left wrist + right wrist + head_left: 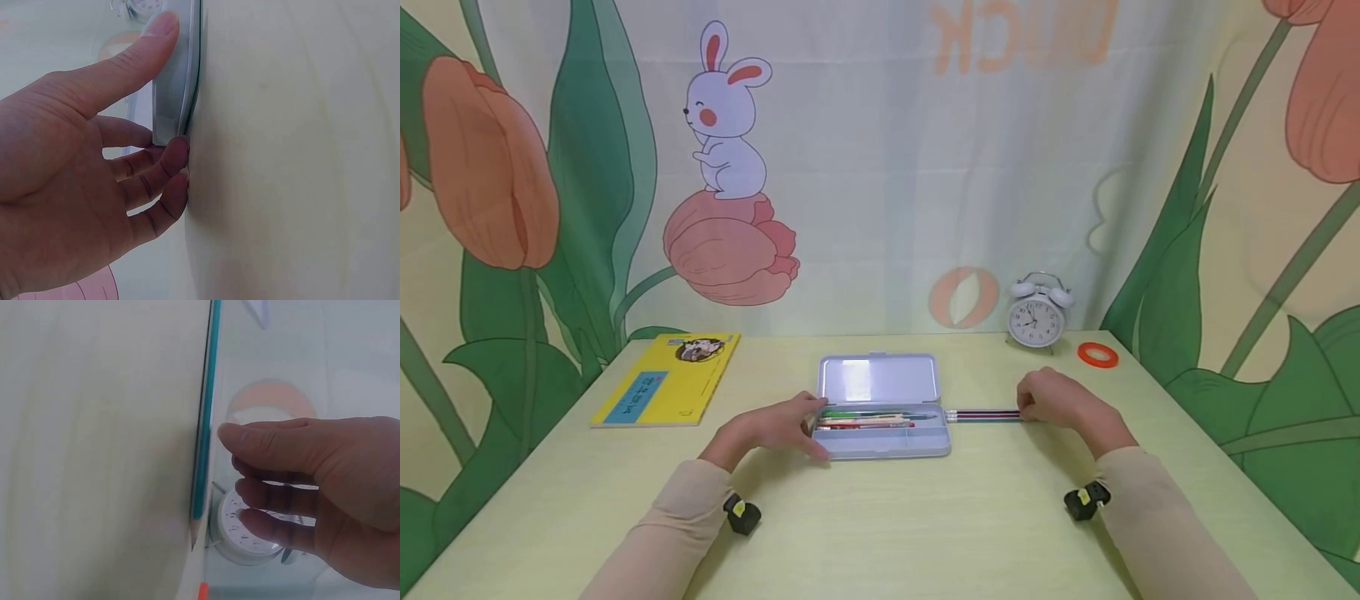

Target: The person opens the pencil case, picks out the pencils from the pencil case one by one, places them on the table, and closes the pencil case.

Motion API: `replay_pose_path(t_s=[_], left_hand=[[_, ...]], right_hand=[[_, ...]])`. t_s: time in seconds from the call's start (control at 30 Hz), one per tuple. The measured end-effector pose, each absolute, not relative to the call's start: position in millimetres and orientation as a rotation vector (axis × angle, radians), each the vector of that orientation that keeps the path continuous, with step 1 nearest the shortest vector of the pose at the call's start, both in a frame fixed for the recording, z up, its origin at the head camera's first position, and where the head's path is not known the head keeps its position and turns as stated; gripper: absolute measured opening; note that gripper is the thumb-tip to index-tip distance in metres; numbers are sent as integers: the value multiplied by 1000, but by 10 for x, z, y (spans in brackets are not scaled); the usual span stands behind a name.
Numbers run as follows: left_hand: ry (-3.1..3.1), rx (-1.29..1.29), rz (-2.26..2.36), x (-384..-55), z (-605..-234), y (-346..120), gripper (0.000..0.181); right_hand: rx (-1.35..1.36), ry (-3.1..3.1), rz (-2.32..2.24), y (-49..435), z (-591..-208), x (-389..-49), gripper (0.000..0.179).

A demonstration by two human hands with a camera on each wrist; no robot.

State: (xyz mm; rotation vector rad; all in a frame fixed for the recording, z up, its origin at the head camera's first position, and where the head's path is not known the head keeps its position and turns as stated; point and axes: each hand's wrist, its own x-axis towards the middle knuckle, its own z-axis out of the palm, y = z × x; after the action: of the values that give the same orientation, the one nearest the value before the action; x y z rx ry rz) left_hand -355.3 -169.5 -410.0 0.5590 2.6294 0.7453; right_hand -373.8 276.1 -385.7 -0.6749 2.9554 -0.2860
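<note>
Pencil box, pale lilac, open at mid-counter, lid tipped back, slim pens in its rear compartment. A broad stretch of counter lies before its front edge. Left hand grips the left end. Three pencils lie just beside the right end; right hand, loosely curved, holding nothing, hovers close above. Alarm clock: far edge.

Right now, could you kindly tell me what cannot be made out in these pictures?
Head view: right ends of dark and teal pencils, behind the right hand.
Head view: fine print on the yellow rectangular book, too small.
Left wrist view: contents of the pale lilac plastic case, behind its wall.
Right wrist view: most of the flat orange ring, past the bottom edge.
</note>
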Motion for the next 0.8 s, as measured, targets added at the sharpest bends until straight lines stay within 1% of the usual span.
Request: replay_pose_path(t_s=[0.17,0.5,0.8], left_hand=[[2627,539,758,-3549,-4100,-1706,102],[2629,537,760,-3560,-4109,-1709,103],[2614,531,797,-3557,-4108,-1708,103]], right_hand=[[-703,2968,-377,2649,-3767,-3694,3],[-754,2940,-589,2329,-3561,-3569,12],[-984,2912,-638,1893,-3516,-3569,10]])
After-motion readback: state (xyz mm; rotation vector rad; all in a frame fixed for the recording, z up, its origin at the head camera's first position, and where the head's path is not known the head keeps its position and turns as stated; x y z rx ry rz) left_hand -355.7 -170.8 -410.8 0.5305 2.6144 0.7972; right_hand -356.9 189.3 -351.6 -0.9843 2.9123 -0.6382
